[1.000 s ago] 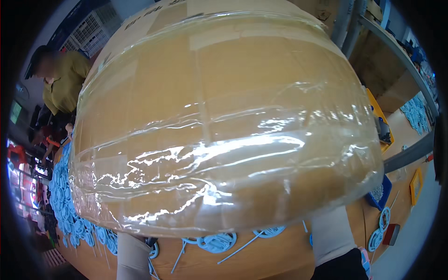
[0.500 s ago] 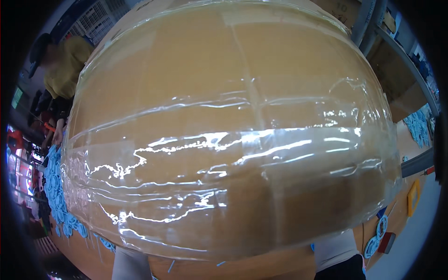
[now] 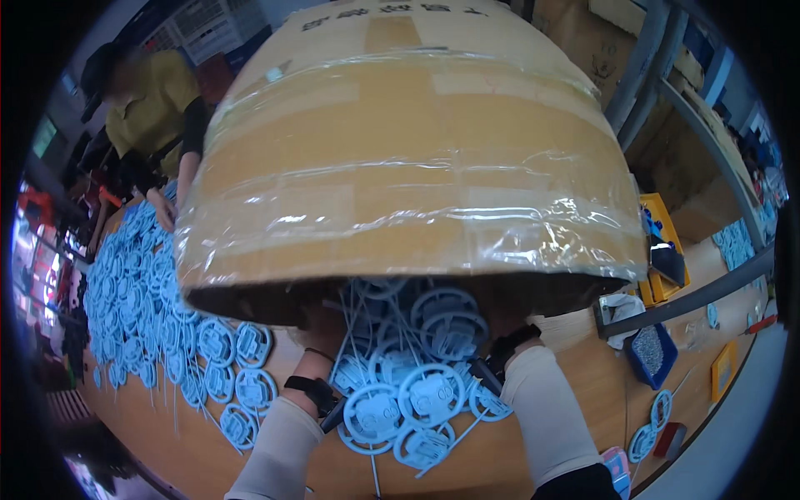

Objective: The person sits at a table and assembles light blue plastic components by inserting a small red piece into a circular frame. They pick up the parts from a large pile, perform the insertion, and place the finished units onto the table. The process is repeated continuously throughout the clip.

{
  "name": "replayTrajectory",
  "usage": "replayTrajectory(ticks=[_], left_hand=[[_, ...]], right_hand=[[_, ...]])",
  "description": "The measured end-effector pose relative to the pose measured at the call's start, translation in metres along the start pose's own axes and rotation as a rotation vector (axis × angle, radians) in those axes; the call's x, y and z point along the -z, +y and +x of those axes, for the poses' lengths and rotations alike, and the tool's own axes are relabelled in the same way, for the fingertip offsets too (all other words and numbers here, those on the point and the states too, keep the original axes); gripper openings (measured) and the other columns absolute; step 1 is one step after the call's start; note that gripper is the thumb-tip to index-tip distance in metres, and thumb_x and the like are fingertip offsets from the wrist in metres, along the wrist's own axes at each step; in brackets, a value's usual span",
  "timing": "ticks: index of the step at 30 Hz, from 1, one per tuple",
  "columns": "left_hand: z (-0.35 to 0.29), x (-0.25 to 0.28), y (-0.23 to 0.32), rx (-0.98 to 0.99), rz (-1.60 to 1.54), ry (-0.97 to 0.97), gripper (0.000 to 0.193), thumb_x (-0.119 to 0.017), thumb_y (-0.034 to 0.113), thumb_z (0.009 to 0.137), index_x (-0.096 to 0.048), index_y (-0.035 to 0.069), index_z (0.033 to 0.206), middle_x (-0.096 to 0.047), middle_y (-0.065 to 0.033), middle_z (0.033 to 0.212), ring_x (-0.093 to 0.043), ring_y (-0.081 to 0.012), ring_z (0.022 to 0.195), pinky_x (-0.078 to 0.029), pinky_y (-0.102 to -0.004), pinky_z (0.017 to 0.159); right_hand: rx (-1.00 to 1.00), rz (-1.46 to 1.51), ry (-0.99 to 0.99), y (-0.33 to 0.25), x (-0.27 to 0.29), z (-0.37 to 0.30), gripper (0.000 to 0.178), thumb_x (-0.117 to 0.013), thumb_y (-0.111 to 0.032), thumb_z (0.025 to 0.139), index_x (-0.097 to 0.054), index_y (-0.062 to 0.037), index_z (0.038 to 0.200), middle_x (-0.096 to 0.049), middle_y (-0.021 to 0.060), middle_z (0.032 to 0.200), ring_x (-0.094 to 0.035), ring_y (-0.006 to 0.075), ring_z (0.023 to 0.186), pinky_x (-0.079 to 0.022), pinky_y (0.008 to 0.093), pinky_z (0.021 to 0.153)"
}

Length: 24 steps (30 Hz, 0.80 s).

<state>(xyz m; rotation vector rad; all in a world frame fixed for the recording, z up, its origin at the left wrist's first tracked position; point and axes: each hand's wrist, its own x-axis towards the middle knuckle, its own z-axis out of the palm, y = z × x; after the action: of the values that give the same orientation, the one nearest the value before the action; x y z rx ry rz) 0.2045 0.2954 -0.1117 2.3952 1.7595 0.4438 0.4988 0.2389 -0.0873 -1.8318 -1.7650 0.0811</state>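
A large cardboard box (image 3: pixel 392 225) wrapped in clear tape is tilted, its mouth facing down toward me. Light blue plastic pieces (image 3: pixel 429 396), round frames with thin stems, spill from the mouth onto the wooden table (image 3: pixel 467 467). My left hand (image 3: pixel 320 327) reaches under the box's edge at the left of these pieces. On their right, my right hand (image 3: pixel 504 317) is also inside the mouth. The box's edge and shadow hide the fingers of both hands. Each wrist wears a black strap, below which are light sleeves.
A big heap of similar blue pieces (image 3: pixel 142 292) covers the table's left side, where another person (image 3: pixel 154 108) works. At right stand a dark blue tray (image 3: pixel 652 354) of small grains, a yellow bin (image 3: pixel 667 250) and a grey metal rail (image 3: pixel 704 292).
The box has moved away from me and tipped, so its dark mouth shows. Blue pieces now lie beneath it, and both my forearms have come into view up to the hands.
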Motion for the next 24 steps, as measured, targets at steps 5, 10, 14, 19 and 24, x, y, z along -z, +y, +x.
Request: replayTrajectory(ticks=[5, 10, 14, 19, 24], left_hand=[[-0.039, -0.018, -0.002, -0.143, -0.125, 0.094, 0.056, -0.06, 0.041, 0.072, -0.053, 0.012, 0.119, -0.043, -0.0227, 0.127, -0.038, -0.0456, 0.114, -0.027, -0.061, 0.092], [-0.077, 0.04, 0.011, -0.273, -0.203, -0.065, 0.055, -0.062, 0.039, 0.07, -0.054, 0.011, 0.117, -0.049, -0.0228, 0.119, -0.045, -0.0441, 0.107, -0.036, -0.0511, 0.091], [-0.088, 0.084, 0.006, -0.546, -0.262, -0.318, 0.047, -0.063, 0.034, 0.073, -0.058, 0.009, 0.111, -0.054, -0.0204, 0.113, -0.055, -0.0375, 0.097, -0.045, -0.0416, 0.083], [-0.028, 0.133, -0.004, -0.466, -0.032, -0.448, 0.035, -0.063, 0.03, 0.076, -0.06, 0.01, 0.104, -0.063, -0.014, 0.085, -0.062, -0.0293, 0.081, -0.05, -0.0405, 0.07], [0.075, 0.113, -0.034, -0.586, 0.102, 0.576, 0.039, -0.061, 0.031, 0.078, -0.058, 0.007, 0.108, -0.063, -0.0148, 0.081, -0.062, -0.0331, 0.076, -0.049, -0.0422, 0.069]], right_hand=[[0.012, 0.209, 0.166, -0.051, -0.001, -0.016, 0.045, -0.053, -0.035, 0.084, -0.052, -0.0028, 0.115, -0.055, 0.0198, 0.112, -0.05, 0.0382, 0.104, -0.039, 0.0442, 0.089], [-0.346, 0.447, -0.24, -0.082, -0.005, -0.069, 0.057, -0.056, -0.041, 0.083, -0.044, -0.0048, 0.125, -0.054, 0.0216, 0.116, -0.051, 0.0378, 0.107, -0.039, 0.0414, 0.092], [-0.129, 0.428, -0.346, -0.082, -0.002, -0.094, 0.073, -0.057, -0.049, 0.08, -0.035, -0.0046, 0.134, -0.046, 0.0207, 0.128, -0.042, 0.0383, 0.119, -0.034, 0.0396, 0.099], [-0.369, 0.369, -0.343, -0.058, 0.06, -0.047, 0.053, -0.056, -0.044, 0.083, -0.054, -0.0026, 0.116, -0.056, 0.0193, 0.114, -0.054, 0.0302, 0.107, -0.042, 0.0363, 0.089], [-0.383, -0.273, -0.024, 0.037, 0.074, 0.009, 0.05, -0.055, -0.041, 0.083, -0.054, -0.003, 0.115, -0.056, 0.0189, 0.114, -0.054, 0.0311, 0.106, -0.043, 0.0371, 0.088]])
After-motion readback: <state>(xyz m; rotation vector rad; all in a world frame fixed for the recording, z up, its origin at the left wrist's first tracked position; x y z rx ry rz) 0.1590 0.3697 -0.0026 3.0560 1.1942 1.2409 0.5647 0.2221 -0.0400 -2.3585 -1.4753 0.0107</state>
